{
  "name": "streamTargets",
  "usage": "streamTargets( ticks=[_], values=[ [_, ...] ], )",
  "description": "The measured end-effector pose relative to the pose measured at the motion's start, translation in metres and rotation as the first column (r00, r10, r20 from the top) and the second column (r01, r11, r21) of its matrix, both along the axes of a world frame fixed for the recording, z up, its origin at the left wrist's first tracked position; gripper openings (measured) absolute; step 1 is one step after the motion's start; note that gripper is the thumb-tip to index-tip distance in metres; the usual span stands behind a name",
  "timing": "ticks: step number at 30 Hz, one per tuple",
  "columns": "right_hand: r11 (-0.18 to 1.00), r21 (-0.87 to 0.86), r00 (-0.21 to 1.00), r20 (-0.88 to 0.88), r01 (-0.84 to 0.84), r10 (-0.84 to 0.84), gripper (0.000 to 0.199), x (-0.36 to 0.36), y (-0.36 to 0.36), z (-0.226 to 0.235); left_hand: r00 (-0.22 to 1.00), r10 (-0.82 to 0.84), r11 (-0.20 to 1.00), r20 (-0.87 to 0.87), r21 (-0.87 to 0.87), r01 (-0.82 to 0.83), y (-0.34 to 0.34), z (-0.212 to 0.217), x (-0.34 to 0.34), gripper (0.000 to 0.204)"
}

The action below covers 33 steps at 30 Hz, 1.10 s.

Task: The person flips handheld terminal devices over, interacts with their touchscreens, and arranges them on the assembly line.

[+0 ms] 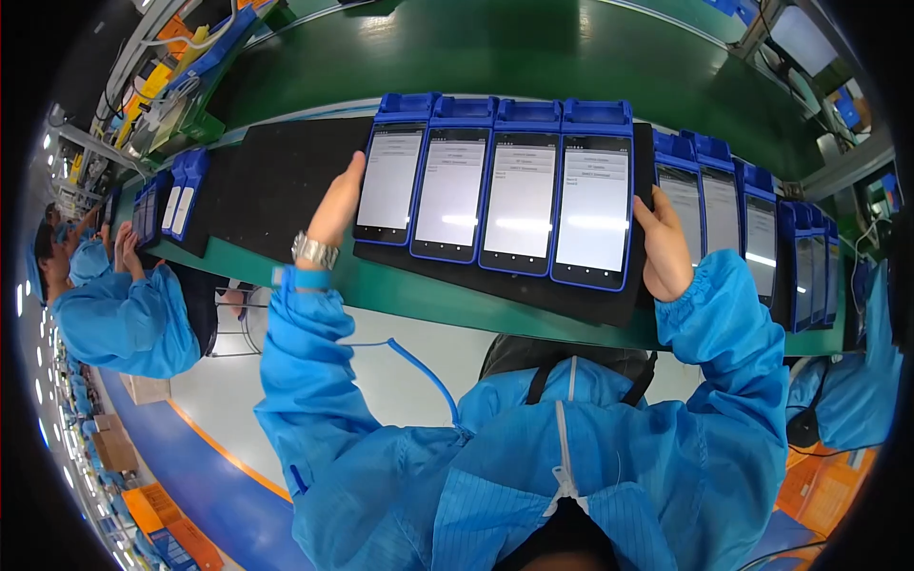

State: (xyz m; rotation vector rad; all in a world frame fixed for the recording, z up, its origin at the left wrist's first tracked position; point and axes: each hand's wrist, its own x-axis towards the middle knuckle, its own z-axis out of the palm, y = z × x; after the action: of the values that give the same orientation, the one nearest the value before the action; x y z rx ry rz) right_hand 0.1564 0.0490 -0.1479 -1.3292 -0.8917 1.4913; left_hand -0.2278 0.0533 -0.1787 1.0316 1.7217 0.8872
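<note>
Blue-cased handheld terminals (495, 186), four side by side with lit white screens, lie on a black tray (571, 295) on the green bench (419, 295) in the head view; the left hand (335, 205) clasps the tray's left edge, thumb against the first terminal, and the right hand (664, 246) grips its right edge, fingers curled. Judging by more lit terminals (738, 228) waiting to the right and another tray (176, 205) well apart leftward, this batch looks mid-line.

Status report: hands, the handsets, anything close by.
Left hand and right hand grip the black tray ends. Four blue handsets on it, screens lit. More handsets right.
</note>
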Motion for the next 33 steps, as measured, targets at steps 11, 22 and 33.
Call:
streamTargets(
  ticks=[11, 22, 33],
  values=[
    [0.999, 0.044, 0.998, -0.057, 0.03, -0.028, 0.057, -0.026, 0.004, -0.014, 0.964, 0.152, 0.985, 0.218, 0.047, -0.166, -0.001, 0.037, 0.001, 0.074],
    [0.984, 0.043, 0.984, -0.039, -0.172, 0.173, 0.062, -0.144, 0.002, -0.009, 0.993, 0.103, 0.992, 0.059, 0.065, -0.106, -0.004, 0.084, -0.157, 0.066],
    [0.945, -0.168, 0.958, 0.012, -0.28, 0.286, 0.063, -0.243, 0.009, -0.047, 0.909, 0.373, 0.927, 0.183, -0.035, -0.374, -0.022, -0.014, -0.279, 0.057]
  ],
)
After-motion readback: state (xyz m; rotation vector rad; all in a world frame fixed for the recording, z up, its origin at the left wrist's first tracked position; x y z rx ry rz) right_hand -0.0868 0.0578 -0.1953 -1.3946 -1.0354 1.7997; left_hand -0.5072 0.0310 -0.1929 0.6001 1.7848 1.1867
